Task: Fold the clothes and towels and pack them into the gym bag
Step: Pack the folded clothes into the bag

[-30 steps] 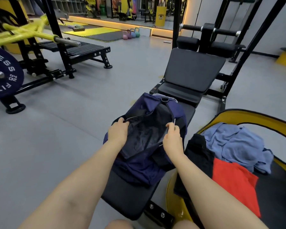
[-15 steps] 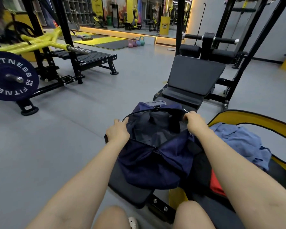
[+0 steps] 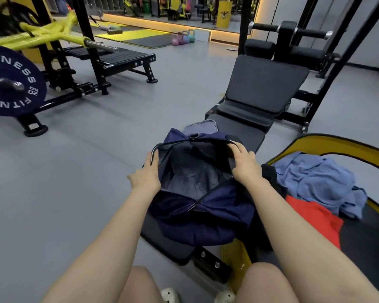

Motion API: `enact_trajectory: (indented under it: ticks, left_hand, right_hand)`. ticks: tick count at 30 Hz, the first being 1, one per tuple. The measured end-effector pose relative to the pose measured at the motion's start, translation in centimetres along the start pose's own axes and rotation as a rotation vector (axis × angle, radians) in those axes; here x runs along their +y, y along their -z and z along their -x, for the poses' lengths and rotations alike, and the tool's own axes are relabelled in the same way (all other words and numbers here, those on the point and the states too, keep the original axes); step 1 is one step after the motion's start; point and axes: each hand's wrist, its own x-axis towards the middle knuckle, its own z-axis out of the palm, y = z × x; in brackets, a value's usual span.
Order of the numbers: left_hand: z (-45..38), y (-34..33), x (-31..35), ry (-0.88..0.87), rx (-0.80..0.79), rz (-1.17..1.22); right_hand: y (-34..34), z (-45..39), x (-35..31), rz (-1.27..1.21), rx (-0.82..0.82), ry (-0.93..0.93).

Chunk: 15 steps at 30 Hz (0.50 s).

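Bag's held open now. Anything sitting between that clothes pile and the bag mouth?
Nothing visible blocks it. The blue cloth and red cloth lie just right of the bag; only the right hand and its forearm cross that side. The left hand holds the far rim.

One gym bag, three garments: blue, red, black; three kettlebells.
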Motion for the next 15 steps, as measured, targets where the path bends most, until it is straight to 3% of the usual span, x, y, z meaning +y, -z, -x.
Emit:
enact_trajectory:
  ticks: [5,15]
  left_hand:
    - [1.3,-5.6,0.5,-0.045,-0.118,0.266]
    - [0.7,-8.8,1.5,-0.087,-0.122,0.127]
  right_hand:
    - [-4.5,1.8,1.6,0.074,-0.119,-0.048]
    - [-10.4,3.6,4.2,0.05,-0.143,-0.133]
